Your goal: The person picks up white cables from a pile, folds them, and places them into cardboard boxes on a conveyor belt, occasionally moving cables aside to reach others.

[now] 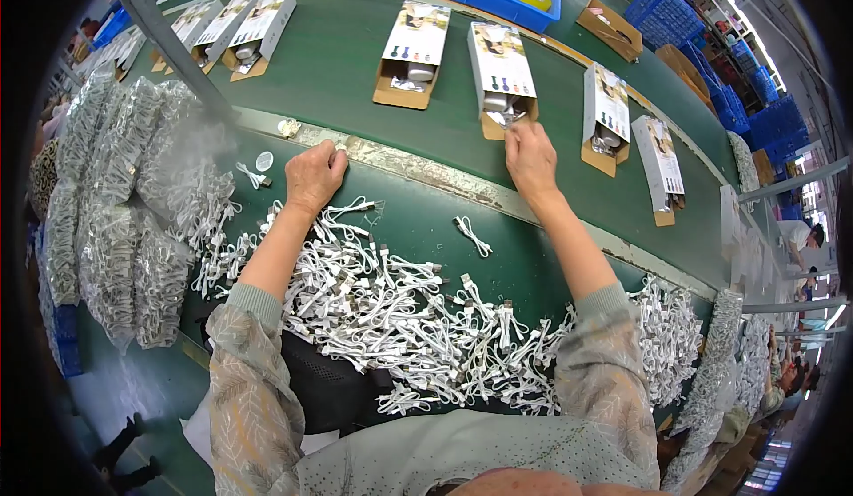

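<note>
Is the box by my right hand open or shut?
Open: the box gapes at its near end, showing white contents inside.

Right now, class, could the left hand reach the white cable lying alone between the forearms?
Probably yes: nothing covers the white cable, and no tall thing stands between it and the left hand.

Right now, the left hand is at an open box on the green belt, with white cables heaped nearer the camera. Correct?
Wrong hand: the head view shows the right hand at an open box on the green belt, with white cables heaped nearer the camera.
</note>
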### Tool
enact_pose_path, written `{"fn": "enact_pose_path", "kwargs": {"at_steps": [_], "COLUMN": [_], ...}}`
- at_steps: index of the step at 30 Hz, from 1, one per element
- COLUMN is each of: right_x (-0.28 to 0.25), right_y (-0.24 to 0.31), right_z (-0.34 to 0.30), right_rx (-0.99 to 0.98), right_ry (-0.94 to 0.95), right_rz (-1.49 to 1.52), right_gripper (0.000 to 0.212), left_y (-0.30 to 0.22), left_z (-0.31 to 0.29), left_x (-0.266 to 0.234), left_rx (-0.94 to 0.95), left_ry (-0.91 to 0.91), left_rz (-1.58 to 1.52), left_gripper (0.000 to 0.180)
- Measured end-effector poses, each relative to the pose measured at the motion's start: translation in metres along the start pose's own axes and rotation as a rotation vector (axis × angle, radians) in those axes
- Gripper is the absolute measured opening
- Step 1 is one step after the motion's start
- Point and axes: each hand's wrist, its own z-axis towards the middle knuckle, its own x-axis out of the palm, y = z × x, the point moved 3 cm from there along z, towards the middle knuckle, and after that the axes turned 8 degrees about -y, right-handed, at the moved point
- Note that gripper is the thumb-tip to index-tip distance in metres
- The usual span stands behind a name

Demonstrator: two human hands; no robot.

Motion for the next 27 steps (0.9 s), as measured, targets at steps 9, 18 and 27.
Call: {"fn": "enact_pose_path", "kwargs": {"at_steps": [9, 18, 27], "right_x": [-0.069, 0.009, -0.096], "right_y": [0.064, 0.003, -0.063], "right_z": [-0.075, -0.003, -0.112], "right_rx": [0.149, 0.353, 0.247], "right_ry": [0.718, 0.297, 0.288], "right_rz": [0.183, -0.083, -0.250], "right_gripper": [0.026, 0.019, 0.038], "left_y": [-0.011, -0.037, -0.109], "left_z": [0.011, -0.026, -0.098], "left_x": [0.014, 0.029, 0.090], "left_rx": [0.044, 0.039, 0.028], "left_ry": [0.031, 0.105, 0.302], "left_rz": [-0.012, -0.072, -0.331], "left_gripper": [0.020, 0.023, 0.021]}}
